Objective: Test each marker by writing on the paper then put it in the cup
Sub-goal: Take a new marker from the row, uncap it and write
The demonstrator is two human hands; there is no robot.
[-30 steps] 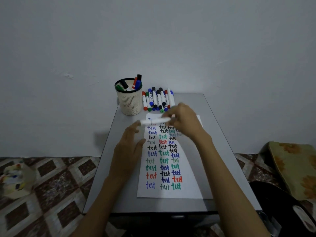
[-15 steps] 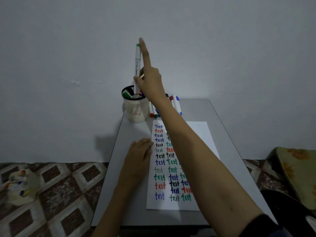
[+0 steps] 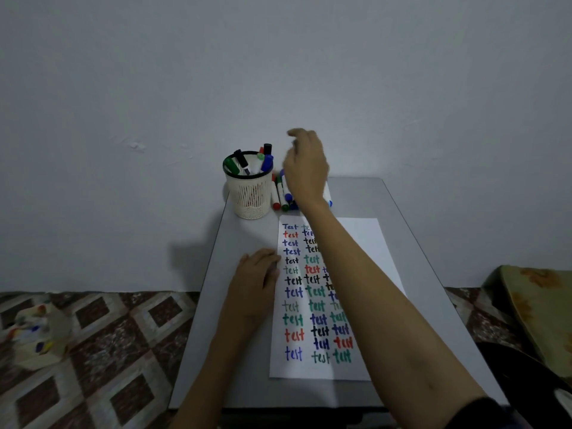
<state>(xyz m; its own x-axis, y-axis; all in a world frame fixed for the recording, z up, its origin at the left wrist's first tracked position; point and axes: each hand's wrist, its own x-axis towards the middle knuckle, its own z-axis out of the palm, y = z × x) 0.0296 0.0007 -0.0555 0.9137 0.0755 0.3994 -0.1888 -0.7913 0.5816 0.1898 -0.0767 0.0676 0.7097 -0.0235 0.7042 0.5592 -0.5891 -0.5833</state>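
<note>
A cream mesh cup [image 3: 249, 193] with a black rim stands at the table's far left and holds several markers, green, black, blue and red capped. Right of it a row of loose markers [image 3: 280, 193] lies flat, partly hidden by my right hand [image 3: 305, 168]. That hand hovers over the row, blurred, fingers loosely curled, holding nothing. The white paper [image 3: 365, 239] lies lengthwise on the table, filled with coloured "test" words. My left hand [image 3: 255, 283] rests flat on the paper's left edge.
The narrow grey table [image 3: 198, 351] stands against a plain wall. A patterned tile floor lies to the left with a crumpled cloth [image 3: 34, 335] on it. A patterned cushion [image 3: 541, 305] and a dark object sit to the right.
My right hand carried a green-capped marker up over the cup, let it go into the cup, and has moved right and down over the loose markers. The left hand stayed on the paper.
</note>
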